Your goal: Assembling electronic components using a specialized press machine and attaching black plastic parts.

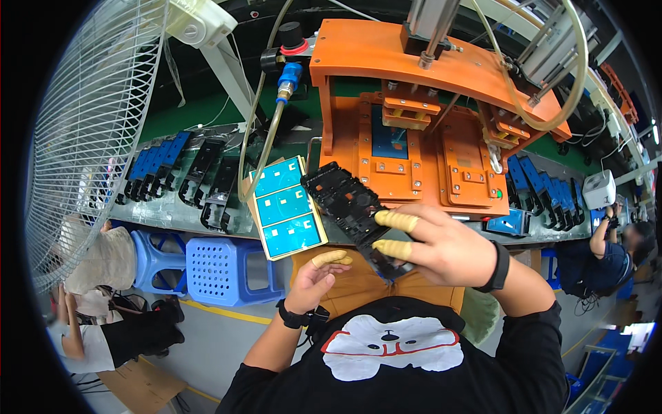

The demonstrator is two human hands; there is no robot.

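My right hand [441,248] wears yellow finger cots and grips a black phone frame [345,201] by its near end, thumb and fingers around it. The frame is tilted over the bench's front edge, its cut-out inner side showing. My left hand [317,281] is below and left of the frame, apart from it, with fingers loosely bent and nothing visible in them. Left of the frame lies a sheet with blue film panels [289,208]. Behind stands an orange press [345,76]; a blue-faced piece [387,134] sits in its left fixture.
Black and blue phone frames [165,155] stand in a row on the left bench, and more frames [545,186] at the right. A fan [96,117] is at far left, near blue stools [224,269]. Air hoses [255,145] hang by the press. Other people sit on both sides.
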